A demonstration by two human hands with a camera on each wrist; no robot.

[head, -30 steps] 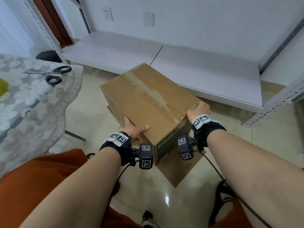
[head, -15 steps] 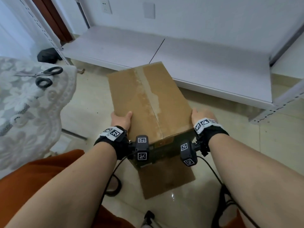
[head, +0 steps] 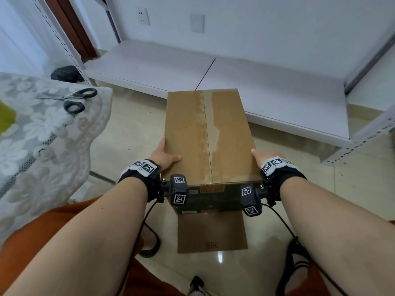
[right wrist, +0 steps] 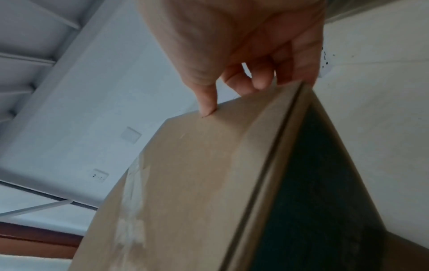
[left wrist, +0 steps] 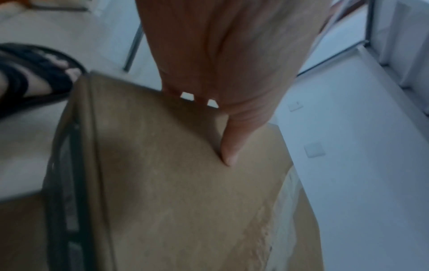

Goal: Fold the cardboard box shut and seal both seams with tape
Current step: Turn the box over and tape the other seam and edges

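Observation:
A brown cardboard box [head: 183,129] is held up off the floor in front of me, long side pointing away. Its top flaps meet at a centre seam [head: 207,133] with pale torn tape residue along it. One loose flap [head: 211,231] hangs down from the near end. My left hand [head: 163,155] grips the left edge, thumb [left wrist: 232,146] on top of the box [left wrist: 185,201] and fingers down the side. My right hand [head: 259,157] grips the right edge, with the thumb [right wrist: 207,102] touching the top of the box [right wrist: 197,183]. No tape roll is in view.
A table with a lace cloth [head: 42,135] stands at the left, with black-handled scissors [head: 72,99] near its edge. A low white shelf [head: 267,86] runs behind the box. The floor is beige tile [head: 132,129]. My sandalled feet are below.
The box has turned from a diagonal to square with me, its seam now running straight away. Both hands stayed on its near side edges through the turn.

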